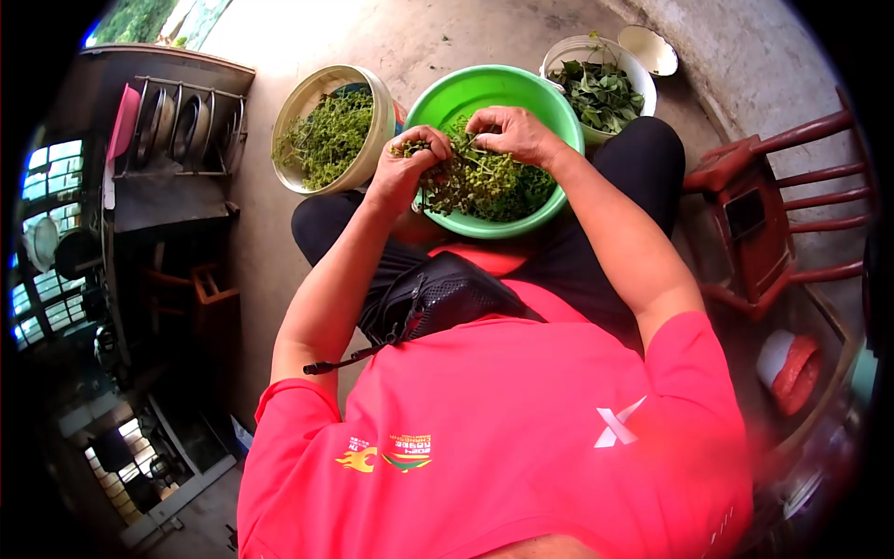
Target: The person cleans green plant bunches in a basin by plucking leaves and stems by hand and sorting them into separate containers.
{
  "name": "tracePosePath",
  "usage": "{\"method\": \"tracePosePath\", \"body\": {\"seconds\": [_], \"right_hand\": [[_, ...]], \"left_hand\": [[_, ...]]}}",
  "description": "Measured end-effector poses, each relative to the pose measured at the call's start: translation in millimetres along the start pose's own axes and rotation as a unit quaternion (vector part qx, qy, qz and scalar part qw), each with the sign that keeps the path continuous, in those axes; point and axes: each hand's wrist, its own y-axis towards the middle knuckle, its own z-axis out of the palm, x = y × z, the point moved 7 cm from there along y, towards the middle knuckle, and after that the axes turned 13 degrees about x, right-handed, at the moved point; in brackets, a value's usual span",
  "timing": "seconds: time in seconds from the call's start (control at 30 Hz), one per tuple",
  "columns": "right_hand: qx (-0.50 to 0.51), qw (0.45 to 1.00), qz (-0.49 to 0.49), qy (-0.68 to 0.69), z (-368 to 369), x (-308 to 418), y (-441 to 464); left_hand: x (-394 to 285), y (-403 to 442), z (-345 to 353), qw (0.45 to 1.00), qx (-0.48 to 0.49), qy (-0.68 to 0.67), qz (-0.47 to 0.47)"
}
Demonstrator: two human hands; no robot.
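Observation:
My left hand is closed around a bunch of green berry sprigs, small round berries on thin stems like green peppercorns. The bunch hangs over a bright green plastic basin between my knees. At the top of the bunch, my right hand pinches its fingers together on a stem. More loose green berries lie in the basin below. To the left stands a cream bucket heaped with berry sprigs. A white bucket behind my right knee holds picked green leaves.
A white enamel bowl sits by the wall at the upper right. Close on my right is a reddish wooden chair. A rack with pans and a pink basin stand at the left. Concrete floor surrounds the containers.

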Motion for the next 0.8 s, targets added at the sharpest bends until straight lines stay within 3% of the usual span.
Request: {"method": "tracePosePath", "body": {"seconds": [0.03,0.13,0.23,0.33,0.5,0.6,0.67,0.8], "right_hand": [[-0.001,1.000,0.000,0.000,-2.2,2.2,-1.5],[-0.065,0.977,0.122,0.160,-22.1,-6.7,-13.0],[-0.139,0.935,0.109,0.308,-37.3,-16.1,-20.0],[-0.136,0.889,0.108,0.423,-38.8,-25.4,-23.3],[-0.138,0.840,0.074,0.519,-32.9,-27.5,-21.3],[-0.098,0.838,0.047,0.535,-32.4,-27.7,-17.8],[-0.071,0.839,0.039,0.538,-27.8,-26.8,-14.6],[-0.044,0.852,0.019,0.522,-18.9,-5.6,-14.0]], "left_hand": [[2.4,-0.5,-1.7,1.000,0.000,0.020,0.003],[5.0,-4.6,-6.9,0.999,-0.027,0.020,-0.006],[2.9,-7.7,-14.9,0.998,-0.046,0.013,0.031],[4.1,-8.7,-15.8,0.998,-0.062,-0.005,0.026],[7.4,-2.9,-17.5,0.997,-0.065,0.034,-0.008],[6.0,1.2,-10.0,0.987,-0.091,0.105,-0.077],[5.9,11.4,-3.3,0.965,-0.072,0.232,-0.102],[22.3,23.8,1.4,0.963,-0.063,0.213,-0.152]]}}
